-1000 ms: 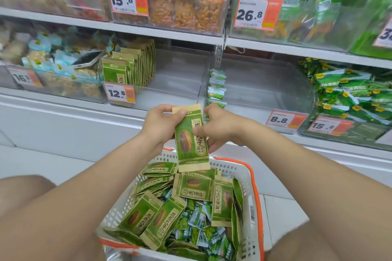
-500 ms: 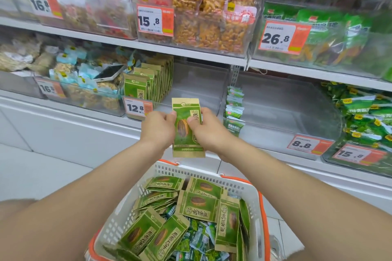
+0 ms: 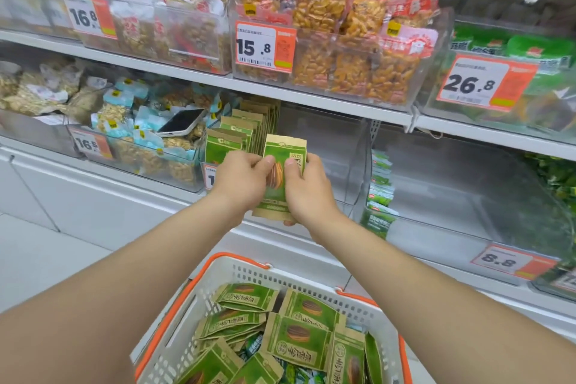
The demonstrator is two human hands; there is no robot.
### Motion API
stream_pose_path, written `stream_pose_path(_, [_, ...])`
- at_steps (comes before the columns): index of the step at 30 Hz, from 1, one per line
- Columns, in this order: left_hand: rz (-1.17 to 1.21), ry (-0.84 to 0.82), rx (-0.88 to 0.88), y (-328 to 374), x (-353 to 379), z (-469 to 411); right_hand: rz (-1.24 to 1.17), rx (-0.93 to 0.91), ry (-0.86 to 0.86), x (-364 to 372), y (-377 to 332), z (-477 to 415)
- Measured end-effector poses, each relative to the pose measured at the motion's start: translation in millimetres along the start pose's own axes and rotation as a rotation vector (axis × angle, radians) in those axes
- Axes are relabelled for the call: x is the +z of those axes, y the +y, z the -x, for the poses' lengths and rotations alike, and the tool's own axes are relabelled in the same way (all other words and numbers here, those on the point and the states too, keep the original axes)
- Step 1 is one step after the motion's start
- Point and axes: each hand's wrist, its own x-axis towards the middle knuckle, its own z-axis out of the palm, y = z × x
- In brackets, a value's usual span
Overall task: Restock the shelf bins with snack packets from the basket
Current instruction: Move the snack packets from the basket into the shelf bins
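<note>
Left hand [image 3: 240,179] and right hand [image 3: 307,193] hold 1 green and tan snack packet [image 3: 282,174] upright between them, out beyond the basket [image 3: 224,277] that sits nearest the camera. That white basket with an orange rim carries a loose heap of matching packets [image 3: 299,337], with small green sachets [image 3: 300,374] showing under them. Past it, the left hand pinches the packet's left edge, thumb on the printed face. The right hand grips the right edge, thumb on the front and fingers curled behind. The packet is at the front of the clear shelf bin [image 3: 327,140], just beside the row of identical packets [image 3: 246,129] standing on edge at its left side. A phone [image 3: 182,121] lies on the nut packs in the bin to the left. Further right, a few green packs [image 3: 380,193] lean against another bin's left wall, above an 8.8 price tag [image 3: 498,260]. On the shelf above, a 15.8 tag [image 3: 265,47] fronts bags of golden snacks
</note>
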Motion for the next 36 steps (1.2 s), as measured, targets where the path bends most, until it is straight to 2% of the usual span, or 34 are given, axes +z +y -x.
stream_pose_path(5, [0.18, 0.138, -0.017, -2.8, 7.8, -14.5, 0.083, -0.005, 0.063, 15.6, 4.1, -27.5])
stream_pose_path(7, [0.039, 0.173, 0.041, -1.4, 1.3, -21.2, 0.03, 0.047, 0.055, 20.5, 5.4, -44.8])
stream_pose_path(11, [-0.444, 0.331, 0.222, -12.3, -14.8, -33.7, -0.066, 0.147, 0.147, 19.7, 8.3, -82.1])
stream_pose_path(15, [-0.703, 0.434, 0.405, -23.3, -16.2, -42.1, -0.175, 0.217, 0.185, 18.4, 10.9, -113.1])
stream_pose_path(18, [-0.786, 0.433, 0.354, -34.8, -7.9, -49.9, -0.008, 0.164, 0.221, 30.2, 22.7, -134.0])
stream_pose_path(23, [-0.774, 0.409, 0.328, -47.8, 5.4, -66.0, 0.279, 0.134, 0.275, 42.1, 31.5, -162.4])
stream_pose_path(27, [-0.81, 0.408, 0.357, -54.3, 13.1, -72.0, 0.267, 0.129, 0.304, 46.3, 32.3, -200.5])
stream_pose_path(33, [-0.765, 0.383, 0.347, -58.5, 14.3, -80.5, 0.735, 0.137, 0.18, 51.2, 28.7, -235.0])
stream_pose_path(36, [-0.749, 0.384, 0.346, -59.4, 13.8, -79.4, 0.777, 0.12, 0.249, 53.2, 32.6, -244.5])
